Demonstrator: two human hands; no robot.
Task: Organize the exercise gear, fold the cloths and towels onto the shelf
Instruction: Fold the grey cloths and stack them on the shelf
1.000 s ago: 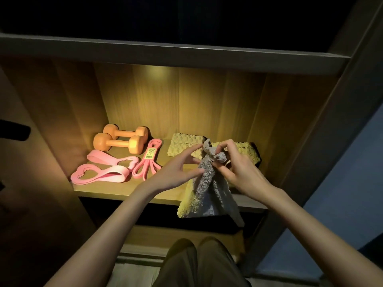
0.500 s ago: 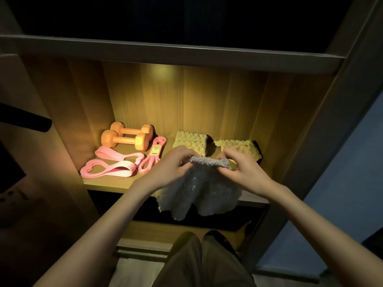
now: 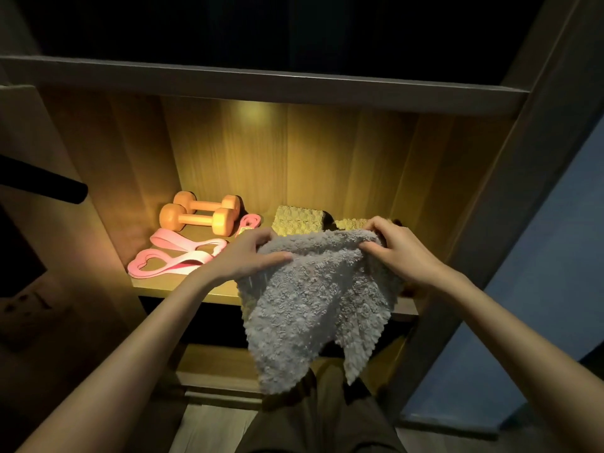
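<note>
A fluffy grey towel (image 3: 313, 302) hangs spread in front of the lit wooden shelf (image 3: 183, 286). My left hand (image 3: 251, 256) pinches its upper left edge and my right hand (image 3: 395, 250) grips its upper right corner, so the cloth droops below the shelf's front edge. Behind it on the shelf lie two folded yellow cloths: one (image 3: 297, 220) in the middle, another (image 3: 349, 223) mostly hidden by the towel. On the left lie two orange dumbbells (image 3: 199, 214), pink loop bands (image 3: 176, 256) and a thinner pink band (image 3: 248, 223).
The upper shelf board (image 3: 261, 83) overhangs the compartment. A dark rod (image 3: 42, 181) juts in from the left. The cabinet's right side panel (image 3: 510, 204) stands close to my right hand. My legs (image 3: 327, 420) show below, over a lower shelf (image 3: 215, 364).
The bunched grey towel has been pulled open and now hangs wide between both hands, which moved apart. The view has drawn closer to the shelf.
</note>
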